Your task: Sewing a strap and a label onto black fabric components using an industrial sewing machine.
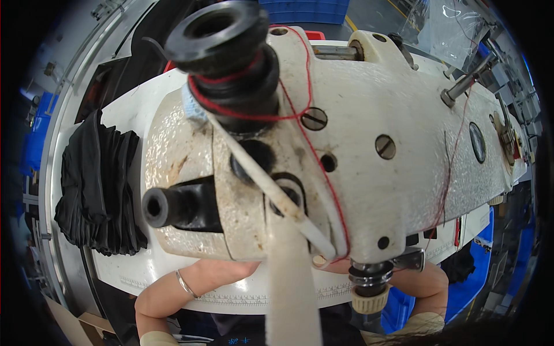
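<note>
A white industrial sewing machine head [369,98] fills the middle of the head view and covers most of the work area. My left hand [228,272] reaches in under it from the left, with a silver bangle [184,284] at the wrist; its fingers are hidden. From the right my right forearm [424,285] bends in behind the tension knob [369,301], and the machine hides that hand's fingers too. Whatever either hand touches is out of sight. Red thread [326,167] runs around the black post [231,69] and down the machine's front.
A pile of folded black fabric pieces [98,190] lies on the white table [124,268] at the left. Along the near edge runs a printed ruler scale [248,301]. Blue bins [482,271] stand at the right, one with dark cloth; another blue crate [303,10] is beyond the machine.
</note>
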### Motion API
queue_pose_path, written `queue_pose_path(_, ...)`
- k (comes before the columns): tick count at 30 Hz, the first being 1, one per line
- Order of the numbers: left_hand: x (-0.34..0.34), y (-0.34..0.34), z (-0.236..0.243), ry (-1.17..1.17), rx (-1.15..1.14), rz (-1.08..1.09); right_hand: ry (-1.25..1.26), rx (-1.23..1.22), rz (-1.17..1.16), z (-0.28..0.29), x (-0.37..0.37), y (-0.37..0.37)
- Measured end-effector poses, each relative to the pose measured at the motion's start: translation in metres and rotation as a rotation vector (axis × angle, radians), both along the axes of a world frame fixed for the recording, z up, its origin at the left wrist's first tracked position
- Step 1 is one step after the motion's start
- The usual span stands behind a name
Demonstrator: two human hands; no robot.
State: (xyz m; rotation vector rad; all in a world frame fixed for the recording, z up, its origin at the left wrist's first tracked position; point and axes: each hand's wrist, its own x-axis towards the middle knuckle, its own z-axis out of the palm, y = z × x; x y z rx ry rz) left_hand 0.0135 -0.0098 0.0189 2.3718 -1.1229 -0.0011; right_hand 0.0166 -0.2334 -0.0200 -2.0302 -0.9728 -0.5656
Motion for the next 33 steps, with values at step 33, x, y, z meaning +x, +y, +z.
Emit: queue_pose_path(33, 0.000, -0.001, 0.019, -0.002, 0.051, -0.030, 0.517, -0.045, 0.112, 0.011, -0.005, -0.009)
